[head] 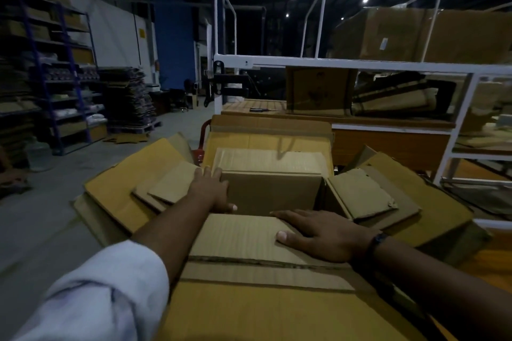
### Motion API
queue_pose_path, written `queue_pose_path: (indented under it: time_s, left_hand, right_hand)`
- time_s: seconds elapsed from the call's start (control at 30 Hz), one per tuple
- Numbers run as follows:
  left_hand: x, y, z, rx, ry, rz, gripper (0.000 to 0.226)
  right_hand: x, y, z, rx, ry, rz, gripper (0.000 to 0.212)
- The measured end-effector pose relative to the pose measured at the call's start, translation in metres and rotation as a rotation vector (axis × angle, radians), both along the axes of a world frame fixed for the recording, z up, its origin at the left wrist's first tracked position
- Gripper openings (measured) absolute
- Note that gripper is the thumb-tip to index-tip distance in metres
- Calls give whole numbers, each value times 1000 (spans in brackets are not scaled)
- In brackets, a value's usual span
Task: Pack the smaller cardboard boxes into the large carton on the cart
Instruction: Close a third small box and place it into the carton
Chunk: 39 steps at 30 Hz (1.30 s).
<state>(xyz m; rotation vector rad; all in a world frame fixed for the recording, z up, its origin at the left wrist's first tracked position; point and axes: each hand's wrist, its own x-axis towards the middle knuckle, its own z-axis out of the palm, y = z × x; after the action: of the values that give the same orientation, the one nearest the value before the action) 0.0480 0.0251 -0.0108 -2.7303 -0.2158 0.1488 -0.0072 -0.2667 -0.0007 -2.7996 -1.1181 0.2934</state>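
A large open carton (pixel 266 130) stands in front of me with its four outer flaps spread wide. Inside it sits a smaller cardboard box (pixel 271 191), also open, with its own flaps folded outward. My left hand (pixel 210 188) grips the smaller box's left edge, fingers over the rim and thumb on the inner side. My right hand (pixel 318 232) lies flat with straight fingers on the smaller box's near flap (pixel 238 238). The inside of the smaller box is dark and partly hidden.
A white metal-framed workbench (pixel 346 62) stands behind the carton, carrying a brown box (pixel 318 91) and flattened cardboard. A red cart handle (pixel 203 133) shows at the carton's far left. Blue shelving (pixel 63 77) and stacked flat cartons (pixel 130 97) line the left wall.
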Motion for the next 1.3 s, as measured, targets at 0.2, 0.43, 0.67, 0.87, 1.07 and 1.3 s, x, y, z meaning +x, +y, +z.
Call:
queue_pose_path:
  time_s: [0.2, 0.43, 0.67, 0.87, 1.07, 1.3]
  left_hand:
    - [-2, -1, -9, -33, -149, -19, 90]
    - [0, 1, -10, -58, -166, -29, 80]
    - [8, 5, -11, -129, -203, -59, 70]
    - [19, -1, -12, -242, -223, -17, 73]
    - [45, -41, -4, -434, -205, -77, 91]
    - [61, -52, -17, -436, -215, -98, 94]
  right_hand:
    - [19, 19, 16, -67, 25, -104, 80]
    - [93, 57, -1, -110, -165, -244, 88]
    - [133, 80, -24, -5, -302, -347, 98]
    - [149, 74, -29, 38, -254, -385, 101]
    - [156, 75, -27, -1, -244, -372, 110]
    - [164, 74, -24, -26, -216, -362, 110]
